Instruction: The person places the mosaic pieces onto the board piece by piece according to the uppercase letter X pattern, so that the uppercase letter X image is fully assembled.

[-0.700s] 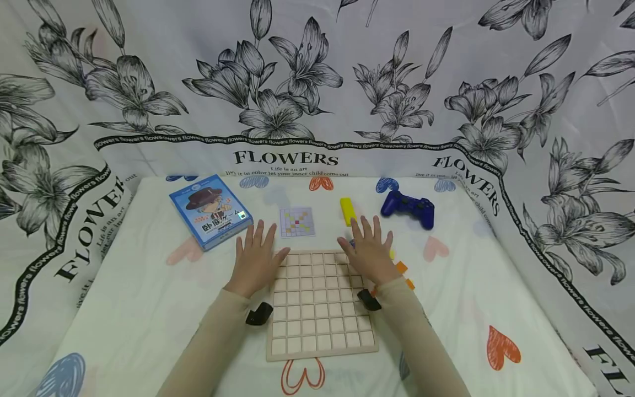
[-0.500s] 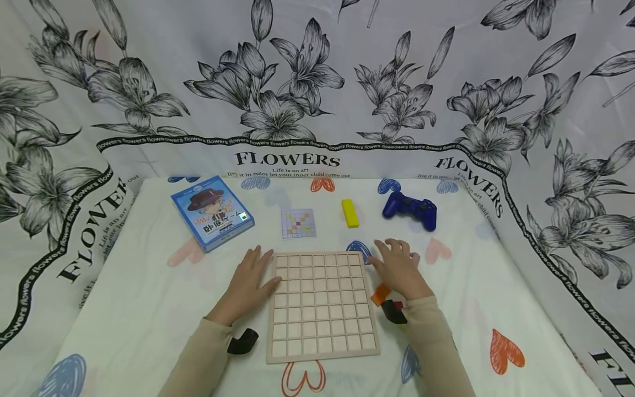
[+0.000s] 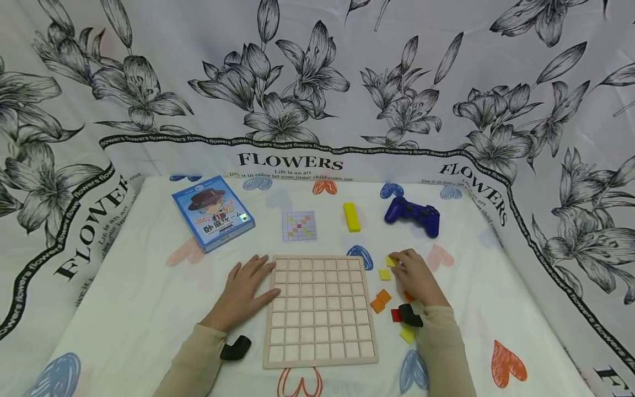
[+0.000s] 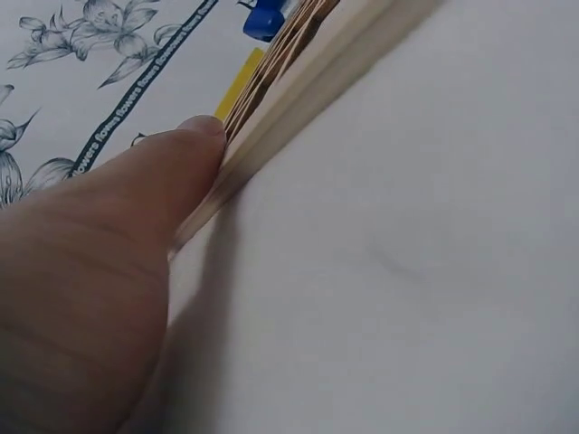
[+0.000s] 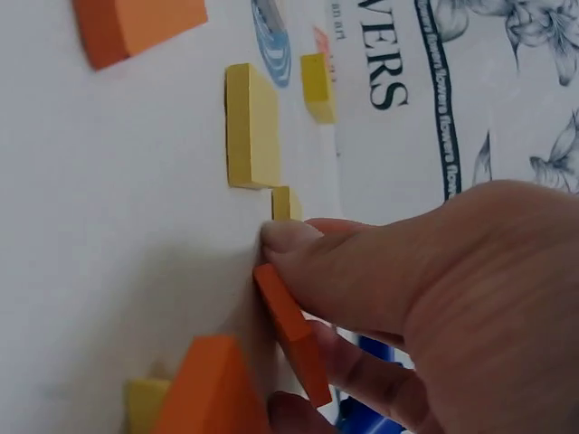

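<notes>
My left hand (image 3: 245, 295) lies with fingers spread at the left edge of a square wooden grid board (image 3: 272, 331). In the left wrist view, the thumb (image 4: 194, 145) touches the board's side. My right hand (image 3: 416, 278) is to the right of the board, its thumb and index finger pinching a small yellow square tile (image 3: 391, 261). Another yellow tile (image 3: 385, 274) lies just in front of it. In the right wrist view, an orange tile (image 5: 294, 334) stands tilted below the thumb, close to the other fingers, and a second orange tile (image 5: 204, 393) is nearer the camera.
Two orange tiles (image 3: 381, 300), a red tile (image 3: 396, 315) and a yellow tile (image 3: 408, 334) lie right of the board. Behind it are a blue game box (image 3: 213, 212), a patterned card (image 3: 299, 226), a yellow block (image 3: 351, 217) and a blue game controller (image 3: 413, 215).
Both hands have come back from beyond the board and moved apart. The left settled at the board's left edge; the right went to the tiles and took hold of a yellow tile.
</notes>
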